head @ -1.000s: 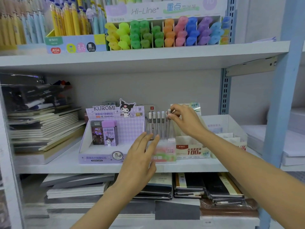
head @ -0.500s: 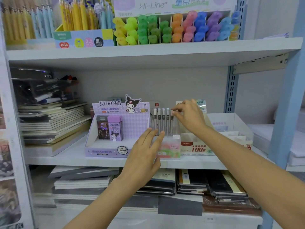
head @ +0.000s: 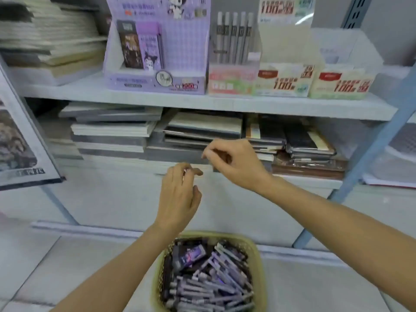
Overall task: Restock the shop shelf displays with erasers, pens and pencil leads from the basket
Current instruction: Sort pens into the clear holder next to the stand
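Basket (head: 258, 251) below both empty hands (head: 180, 194)

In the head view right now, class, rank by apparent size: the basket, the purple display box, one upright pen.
1. Purple display box
2. Basket, partly cropped and nearer the camera, so unsure
3. Upright pen

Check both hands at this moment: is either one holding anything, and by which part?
Nothing is visibly held. The left hand and right hand hang loosely curled above the basket, apart from its contents; motion blur could hide something tiny.

Open air above the basket (head: 258, 251); nothing blocks it.
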{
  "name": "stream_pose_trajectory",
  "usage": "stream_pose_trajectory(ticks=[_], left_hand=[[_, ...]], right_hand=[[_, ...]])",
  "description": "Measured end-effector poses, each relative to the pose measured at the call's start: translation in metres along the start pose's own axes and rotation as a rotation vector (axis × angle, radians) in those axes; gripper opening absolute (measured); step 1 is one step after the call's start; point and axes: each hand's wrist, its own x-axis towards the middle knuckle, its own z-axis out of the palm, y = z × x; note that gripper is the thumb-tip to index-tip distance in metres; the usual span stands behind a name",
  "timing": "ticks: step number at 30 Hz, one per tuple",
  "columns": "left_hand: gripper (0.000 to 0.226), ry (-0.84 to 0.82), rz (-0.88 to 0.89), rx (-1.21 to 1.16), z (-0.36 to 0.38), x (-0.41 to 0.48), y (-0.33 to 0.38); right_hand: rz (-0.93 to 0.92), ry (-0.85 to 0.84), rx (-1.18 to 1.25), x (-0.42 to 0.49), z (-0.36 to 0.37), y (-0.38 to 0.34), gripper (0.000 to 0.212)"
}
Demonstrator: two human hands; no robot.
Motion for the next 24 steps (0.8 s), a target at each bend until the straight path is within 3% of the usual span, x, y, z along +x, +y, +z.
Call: stream_pose_trajectory(ticks=[5, 8, 11, 13, 16, 24], left_hand=[[0.038, -0.599, -0.287, 0.089, 0.063, -0.110, -0.043], [0.057, -0.842, -0.464, 0.200, 0.087, -0.166, -0.065], [0.065, -1.003, -0.618, 0.192, 0.096, -0.205, -0.082], [0.064, -1.012, -0.689, 0.115, 0.098, -0.220, -0.088], [0.064, -0.942, -0.721, 0.051, 0.100, -0.231, -0.086], [0.062, -0.798, -0.758, -0.011, 0.101, -0.235, -0.080]], right_hand=[[0.382, -0.394, 0.080, -0.107, 0.101, 0.052, 0.018], [0.523, -0.592, 0.083, -0.172, 0.147, 0.076, 0.015], [0.680, -0.882, 0.114, -0.224, 0.181, 0.088, 0.037], [0.703, -1.012, 0.056, -0.247, 0.199, 0.088, 0.058], [0.663, -1.000, -0.109, -0.267, 0.219, 0.082, 0.080], [0.593, -0.954, -0.153, -0.272, 0.246, 0.068, 0.052]])
